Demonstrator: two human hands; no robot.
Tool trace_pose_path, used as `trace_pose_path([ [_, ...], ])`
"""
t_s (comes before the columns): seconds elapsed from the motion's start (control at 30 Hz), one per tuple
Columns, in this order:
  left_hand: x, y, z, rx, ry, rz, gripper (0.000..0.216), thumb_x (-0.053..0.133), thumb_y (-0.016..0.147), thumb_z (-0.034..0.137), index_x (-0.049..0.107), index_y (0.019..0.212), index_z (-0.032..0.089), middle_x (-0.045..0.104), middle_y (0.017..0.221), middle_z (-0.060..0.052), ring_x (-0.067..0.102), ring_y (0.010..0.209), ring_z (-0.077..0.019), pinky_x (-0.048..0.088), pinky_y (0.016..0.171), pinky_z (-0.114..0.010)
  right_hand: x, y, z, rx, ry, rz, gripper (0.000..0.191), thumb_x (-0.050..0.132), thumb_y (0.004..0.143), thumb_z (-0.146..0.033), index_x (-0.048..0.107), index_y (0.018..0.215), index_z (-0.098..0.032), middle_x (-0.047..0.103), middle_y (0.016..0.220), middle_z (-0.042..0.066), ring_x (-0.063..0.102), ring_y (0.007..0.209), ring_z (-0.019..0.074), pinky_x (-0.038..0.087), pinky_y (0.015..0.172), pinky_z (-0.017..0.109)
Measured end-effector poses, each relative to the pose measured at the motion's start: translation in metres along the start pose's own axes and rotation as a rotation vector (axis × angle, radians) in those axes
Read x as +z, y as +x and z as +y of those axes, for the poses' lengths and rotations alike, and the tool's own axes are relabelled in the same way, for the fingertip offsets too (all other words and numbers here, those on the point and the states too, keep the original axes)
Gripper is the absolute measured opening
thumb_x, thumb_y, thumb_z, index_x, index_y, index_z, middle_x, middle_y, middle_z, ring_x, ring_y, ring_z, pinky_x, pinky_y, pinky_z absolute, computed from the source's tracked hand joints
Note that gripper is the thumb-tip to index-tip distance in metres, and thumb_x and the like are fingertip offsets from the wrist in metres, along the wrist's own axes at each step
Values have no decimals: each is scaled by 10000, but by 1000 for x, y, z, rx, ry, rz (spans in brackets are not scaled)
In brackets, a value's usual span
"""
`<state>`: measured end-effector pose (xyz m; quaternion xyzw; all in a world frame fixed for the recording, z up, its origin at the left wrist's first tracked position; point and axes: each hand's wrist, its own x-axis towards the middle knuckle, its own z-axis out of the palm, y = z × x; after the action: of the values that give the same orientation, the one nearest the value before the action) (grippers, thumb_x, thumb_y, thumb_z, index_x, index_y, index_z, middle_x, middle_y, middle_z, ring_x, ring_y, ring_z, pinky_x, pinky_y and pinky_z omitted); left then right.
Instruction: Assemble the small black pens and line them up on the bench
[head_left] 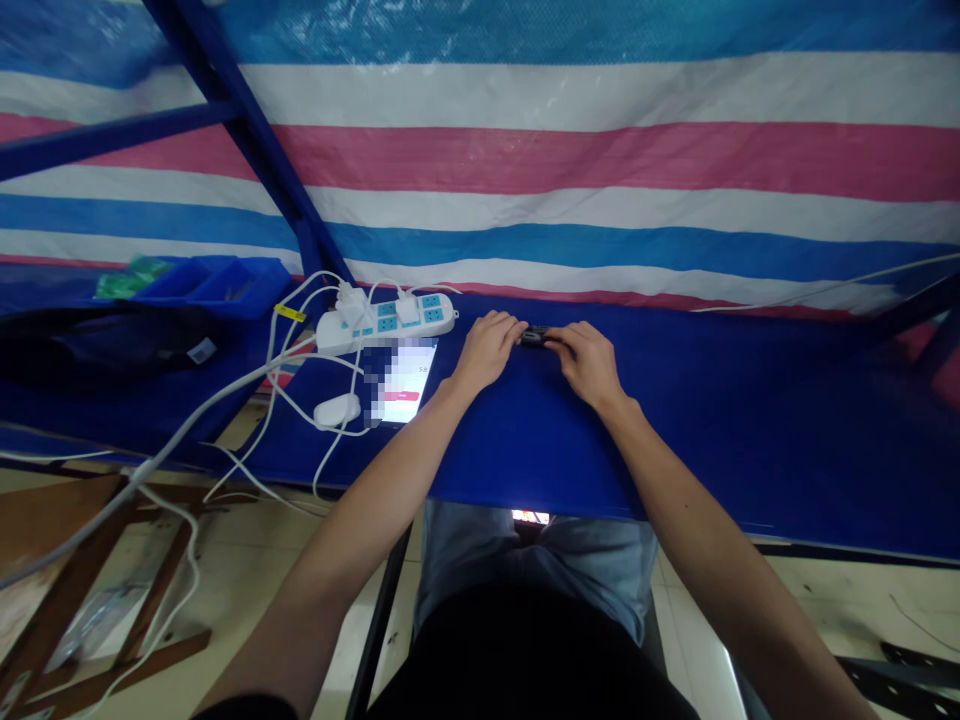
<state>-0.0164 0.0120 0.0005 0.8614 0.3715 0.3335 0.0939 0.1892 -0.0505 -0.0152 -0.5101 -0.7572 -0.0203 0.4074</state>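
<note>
A small black object (pixel 534 337) rests on the blue table top (pixel 525 430), between my two hands; its exact kind is too small to make out. From the left, my left hand (pixel 487 347) reaches it with bent fingers, the fingertips pressed at its left end. On the other side my right hand (pixel 589 360) pinches its right end between thumb and fingers. Just left of my left hand lies a lit tablet or phone (pixel 409 380), its screen partly blurred out.
A white power strip (pixel 386 323) with plugs and tangled white cables (pixel 274 375) stands at the back left. Beside the screen sits a white mouse-shaped device (pixel 337 410). Farther left are blue bins (pixel 232 285) and a dark bag (pixel 105 335). Striped sheeting (pixel 600 160) hangs behind.
</note>
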Motion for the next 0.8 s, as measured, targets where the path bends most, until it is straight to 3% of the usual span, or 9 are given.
trace_pose_path([
  [0.23,-6,-2,1,-35,-96,107,222,438,1103,339,610,1019,227,688,878,-27,626,896,-214,449,882,-380,-8,1,15,85,-75,116,220,557,1027,-336,757,1000,-248,756,977,71,611,901,264,400,805,411],
  [0.37,-6,-1,2,-57,-77,133,214,451,1098,341,620,1039,224,700,915,-38,634,925,-219,453,879,-381,-7,2,14,63,-13,93,220,560,1030,-341,751,1019,-232,754,980,89,624,904,265,433,823,416],
  [0.6,-2,-2,3,-1,-49,-1,403,455,1091,418,639,802,205,662,767,-28,608,801,-211,436,825,-374,4,1,-1,-38,-85,53,211,571,1029,-350,742,1001,-230,737,943,91,600,892,270,439,808,412],
  [0.67,-2,-2,3,24,-79,-26,341,502,1076,399,660,839,211,677,782,-18,615,800,-205,435,845,-373,4,0,-1,-39,-109,53,217,561,1033,-344,742,998,-229,733,936,92,600,899,270,441,802,404],
  [0.8,-2,-3,3,74,-120,-37,135,618,1025,337,676,980,224,733,999,-29,655,980,-219,440,928,-383,2,-1,1,-9,-70,-45,256,519,1053,-316,748,1004,-212,753,962,98,639,892,257,456,792,374],
])
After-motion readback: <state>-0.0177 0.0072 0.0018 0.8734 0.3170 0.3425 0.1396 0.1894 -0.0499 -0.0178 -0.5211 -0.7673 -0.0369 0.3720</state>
